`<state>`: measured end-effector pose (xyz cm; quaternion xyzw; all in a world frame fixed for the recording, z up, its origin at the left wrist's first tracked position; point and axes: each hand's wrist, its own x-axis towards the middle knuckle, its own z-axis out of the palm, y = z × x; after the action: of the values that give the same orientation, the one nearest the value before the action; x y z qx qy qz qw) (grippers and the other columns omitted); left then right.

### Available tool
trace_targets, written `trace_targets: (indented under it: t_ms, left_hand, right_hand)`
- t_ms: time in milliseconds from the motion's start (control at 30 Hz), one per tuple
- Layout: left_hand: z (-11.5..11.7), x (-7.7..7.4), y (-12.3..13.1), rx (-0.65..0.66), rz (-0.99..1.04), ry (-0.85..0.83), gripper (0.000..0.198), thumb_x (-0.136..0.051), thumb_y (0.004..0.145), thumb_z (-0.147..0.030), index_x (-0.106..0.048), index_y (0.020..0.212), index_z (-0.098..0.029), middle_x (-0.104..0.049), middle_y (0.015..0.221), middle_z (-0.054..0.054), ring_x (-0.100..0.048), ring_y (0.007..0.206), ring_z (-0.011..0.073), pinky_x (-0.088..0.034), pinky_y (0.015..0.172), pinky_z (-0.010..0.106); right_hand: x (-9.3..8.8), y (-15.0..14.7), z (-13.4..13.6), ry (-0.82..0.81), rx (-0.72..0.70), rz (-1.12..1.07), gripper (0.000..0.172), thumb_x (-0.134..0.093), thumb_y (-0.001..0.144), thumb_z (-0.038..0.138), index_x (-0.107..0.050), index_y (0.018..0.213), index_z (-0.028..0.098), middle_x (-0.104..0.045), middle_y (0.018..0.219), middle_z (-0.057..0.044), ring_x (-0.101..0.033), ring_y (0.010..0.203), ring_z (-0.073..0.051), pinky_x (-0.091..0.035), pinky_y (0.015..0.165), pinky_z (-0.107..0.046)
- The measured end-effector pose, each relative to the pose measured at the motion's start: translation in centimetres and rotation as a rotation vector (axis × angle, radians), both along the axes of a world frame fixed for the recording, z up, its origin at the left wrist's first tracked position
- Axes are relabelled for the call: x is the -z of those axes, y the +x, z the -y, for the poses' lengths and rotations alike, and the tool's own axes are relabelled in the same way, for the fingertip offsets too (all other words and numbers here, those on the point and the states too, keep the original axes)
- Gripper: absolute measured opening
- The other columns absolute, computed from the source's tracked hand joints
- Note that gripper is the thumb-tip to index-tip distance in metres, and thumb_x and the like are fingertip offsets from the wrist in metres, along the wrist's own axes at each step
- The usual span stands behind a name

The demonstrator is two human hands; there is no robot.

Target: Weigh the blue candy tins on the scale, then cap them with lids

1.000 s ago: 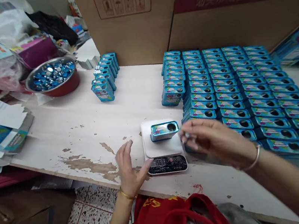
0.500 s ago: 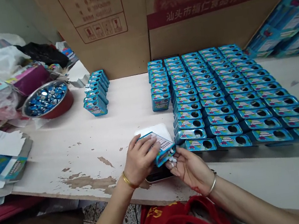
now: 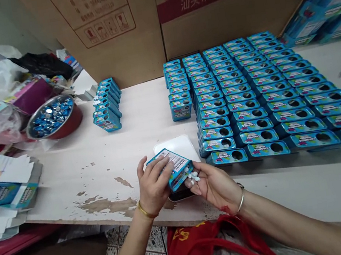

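The worn white table (image 3: 103,155) carries rows of blue tins (image 3: 269,94). Your left hand (image 3: 154,186) grips one tilted blue tin (image 3: 174,171) over the scale (image 3: 178,147); your right hand (image 3: 215,185), cupped open, catches white candies (image 3: 192,177). Tip gently, palm close beneath the opening.

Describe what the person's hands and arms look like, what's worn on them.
Both forearms are bare, no sleeves or gloves. The left hand has a thin gold bangle at the wrist; the right hand has a thin silver bangle.
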<state>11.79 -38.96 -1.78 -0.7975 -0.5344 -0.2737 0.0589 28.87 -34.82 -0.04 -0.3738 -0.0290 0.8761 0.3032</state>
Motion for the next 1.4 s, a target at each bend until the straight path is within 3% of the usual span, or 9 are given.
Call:
trace_targets:
  t_ms: [133, 300, 500, 733, 833, 967, 1067, 1267, 1400]
  left_hand:
    - [-0.5, 0.7, 0.3, -0.022, 0.245, -0.101, 0.036, -0.057, 0.079, -0.020, -0.053, 0.115, -0.026, -0.064, 0.115, 0.006, -0.059, 0.107, 0.0213, -0.031, 0.105, 0.046]
    - [-2.4, 1.9, 1.0, -0.082, 0.720, -0.316, 0.036, -0.068, 0.075, -0.031, -0.056, 0.107, -0.020, -0.065, 0.102, 0.006, -0.062, 0.093, 0.0189, -0.050, 0.080, 0.031]
    - [-4.0, 3.5, 1.3, -0.065, 0.914, -0.453, 0.042, -0.073, 0.071, -0.038, -0.053, 0.103, -0.019, -0.062, 0.094, 0.004, -0.062, 0.085, 0.0169, -0.052, 0.077, 0.031]
    - [-1.7, 3.3, -0.8, -0.101, 0.874, -0.312, 0.061, -0.065, 0.077, -0.041, -0.041, 0.129, -0.022, -0.054, 0.124, 0.012, -0.052, 0.116, 0.0225, -0.041, 0.101, 0.041]
    - [0.9, 4.5, -2.1, -0.325, 0.939, -0.235, 0.043, -0.056, 0.084, -0.042, -0.050, 0.120, -0.019, -0.060, 0.110, 0.011, -0.058, 0.104, 0.0199, -0.046, 0.095, 0.039]
    - [5.2, 7.1, -2.6, -0.567, 0.987, -0.303, 0.033, -0.056, 0.084, -0.043, -0.058, 0.104, -0.016, -0.064, 0.096, 0.008, -0.062, 0.092, 0.0181, -0.050, 0.086, 0.036]
    - [7.3, 8.5, -2.3, -0.555, 0.938, -0.318, 0.032, -0.056, 0.084, -0.042, -0.058, 0.105, -0.017, -0.065, 0.097, 0.008, -0.062, 0.093, 0.0178, -0.050, 0.087, 0.036]
    - [7.7, 8.9, -1.6, -0.496, 0.739, -0.220, 0.030, -0.058, 0.084, -0.036, -0.057, 0.105, -0.016, -0.064, 0.094, 0.007, -0.061, 0.089, 0.0161, -0.050, 0.085, 0.035]
    - [7.6, 8.9, -1.5, -0.482, 0.735, -0.192, 0.028, -0.057, 0.084, -0.035, -0.057, 0.104, -0.016, -0.064, 0.093, 0.007, -0.061, 0.088, 0.0162, -0.050, 0.084, 0.035]
  right_hand:
    - [0.2, 1.0, 0.1, 0.028, -0.031, 0.000, 0.016, -0.057, 0.081, 0.024, -0.063, 0.074, 0.010, -0.057, 0.062, -0.004, -0.050, 0.049, -0.009, -0.036, 0.037, -0.016]
    - [0.9, 3.1, 0.7, 0.078, -0.047, 0.091, 0.013, -0.062, 0.075, 0.016, -0.068, 0.083, 0.008, -0.065, 0.074, -0.008, -0.059, 0.059, -0.011, -0.045, 0.044, -0.015]
    - [1.7, 5.1, 1.9, 0.078, -0.214, 0.160, 0.019, -0.072, 0.069, 0.011, -0.069, 0.088, 0.011, -0.066, 0.077, -0.006, -0.061, 0.059, -0.008, -0.046, 0.045, -0.010]
    - [3.5, 6.8, 3.6, -0.031, -0.152, 0.138, 0.012, -0.074, 0.071, 0.018, -0.067, 0.076, 0.011, -0.063, 0.066, -0.002, -0.056, 0.050, -0.006, -0.040, 0.034, -0.009]
    - [4.2, 7.7, 4.2, -0.116, -0.097, 0.183, 0.006, -0.071, 0.072, 0.012, -0.067, 0.075, 0.011, -0.067, 0.069, -0.006, -0.066, 0.060, -0.011, -0.050, 0.043, -0.011]
    - [4.8, 8.7, 5.3, -0.088, -0.056, 0.180, 0.014, -0.068, 0.069, 0.003, -0.067, 0.081, 0.010, -0.072, 0.084, -0.012, -0.070, 0.084, -0.020, -0.057, 0.060, -0.014]
    - [5.2, 9.0, 6.2, -0.031, -0.068, 0.170, 0.017, -0.071, 0.068, 0.003, -0.067, 0.083, 0.010, -0.072, 0.085, -0.012, -0.071, 0.082, -0.019, -0.057, 0.064, -0.013]
    - [5.8, 8.9, 7.7, -0.065, -0.066, 0.122, 0.018, -0.071, 0.065, 0.002, -0.068, 0.081, 0.009, -0.069, 0.071, -0.007, -0.064, 0.056, -0.009, -0.048, 0.041, -0.008]
    - [5.7, 9.1, 8.6, -0.038, -0.048, 0.093, 0.018, -0.067, 0.065, -0.001, -0.068, 0.081, 0.008, -0.070, 0.074, -0.009, -0.067, 0.064, -0.012, -0.055, 0.056, -0.013]
